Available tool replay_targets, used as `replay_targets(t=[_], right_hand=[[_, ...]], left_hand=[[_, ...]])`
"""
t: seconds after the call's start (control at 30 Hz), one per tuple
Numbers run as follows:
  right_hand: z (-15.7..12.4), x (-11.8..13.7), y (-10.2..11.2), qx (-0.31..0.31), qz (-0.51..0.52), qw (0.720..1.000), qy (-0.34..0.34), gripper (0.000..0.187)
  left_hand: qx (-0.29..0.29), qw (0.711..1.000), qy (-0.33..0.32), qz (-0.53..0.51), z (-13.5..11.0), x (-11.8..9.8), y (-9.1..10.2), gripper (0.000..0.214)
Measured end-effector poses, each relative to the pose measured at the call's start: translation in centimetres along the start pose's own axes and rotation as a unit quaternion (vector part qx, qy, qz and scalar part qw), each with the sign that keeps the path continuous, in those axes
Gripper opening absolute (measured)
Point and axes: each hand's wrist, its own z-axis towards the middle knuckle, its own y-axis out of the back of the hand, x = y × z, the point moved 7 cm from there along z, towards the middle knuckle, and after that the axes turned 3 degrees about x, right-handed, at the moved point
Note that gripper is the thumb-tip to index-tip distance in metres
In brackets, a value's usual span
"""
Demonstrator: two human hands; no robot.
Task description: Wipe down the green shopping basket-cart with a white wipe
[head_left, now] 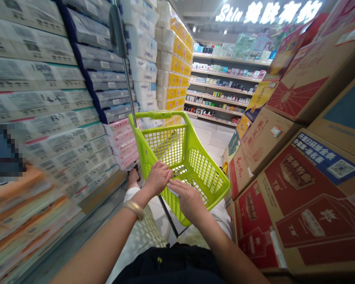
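Observation:
A lime green plastic shopping basket on wheels stands in front of me in a store aisle, tilted, with a metal pull handle rising up to the left. My left hand, with a bracelet on the wrist, is curled into a fist at the basket's near rim. My right hand is beside it, its fingers pinched on a small white thing at the rim. I cannot make out what that thing is. The basket looks empty.
Stacked tissue and toilet paper packs wall the left side. Piled cardboard boxes, red and brown, close in on the right. Shelves of small products stand at the aisle's far end, past a light tiled floor.

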Motion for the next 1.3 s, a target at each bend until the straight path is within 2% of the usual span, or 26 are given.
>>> replay_targets(t=[0.07, 0.27, 0.33, 0.4, 0.57, 0.63, 0.7, 0.9, 0.97, 1.03, 1.2, 1.3], right_hand=[[-1.0, 0.0, 0.3, -0.010, 0.008, 1.000, 0.006, 0.054], [-7.7, 0.6, 2.4, -0.019, 0.019, 1.000, 0.008, 0.058], [-8.4, 0.9, 2.7, -0.017, 0.009, 1.000, 0.011, 0.057], [-7.4, 1.0, 2.3, -0.013, -0.002, 1.000, 0.009, 0.056], [-1.6, 0.3, 0.3, -0.006, 0.008, 1.000, -0.018, 0.053], [-0.4, 0.1, -0.2, -0.010, 0.011, 1.000, -0.025, 0.053], [-0.8, 0.2, -0.1, -0.014, 0.008, 1.000, -0.020, 0.055], [-7.2, 0.9, 2.0, -0.030, 0.009, 0.999, -0.011, 0.061], [-7.8, 1.0, 2.2, -0.028, 0.006, 0.999, -0.021, 0.063], [-6.7, 0.9, 1.7, -0.018, 0.001, 1.000, -0.025, 0.062], [-0.2, 0.2, -0.2, -0.004, 0.012, 1.000, -0.028, 0.056], [1.0, -0.2, -0.6, -0.006, 0.030, 0.999, -0.035, 0.056]], left_hand=[[0.004, 1.000, 0.001, -0.001, 0.0, 0.1, -0.1, 0.045], [0.003, 1.000, 0.004, -0.013, 0.0, 0.2, -0.3, 0.045], [0.001, 1.000, 0.003, -0.014, 0.0, 0.1, -0.3, 0.045], [-0.001, 1.000, 0.003, -0.014, 0.0, 0.1, -0.2, 0.044], [-0.001, 1.000, 0.004, -0.010, 0.0, 0.2, -0.1, 0.044], [0.000, 1.000, 0.006, -0.009, 0.0, 0.2, 0.0, 0.044], [0.002, 1.000, 0.007, -0.011, 0.0, 0.2, -0.1, 0.044], [-0.003, 1.000, 0.015, -0.023, 0.1, 0.3, -0.3, 0.045], [-0.008, 1.000, 0.016, -0.025, 0.1, 0.3, -0.4, 0.045], [-0.012, 1.000, 0.015, -0.025, 0.1, 0.3, -0.3, 0.045], [-0.009, 1.000, 0.004, -0.018, 0.1, 0.3, 0.0, 0.046], [-0.006, 1.000, -0.004, -0.016, 0.1, 0.4, 0.2, 0.045]])
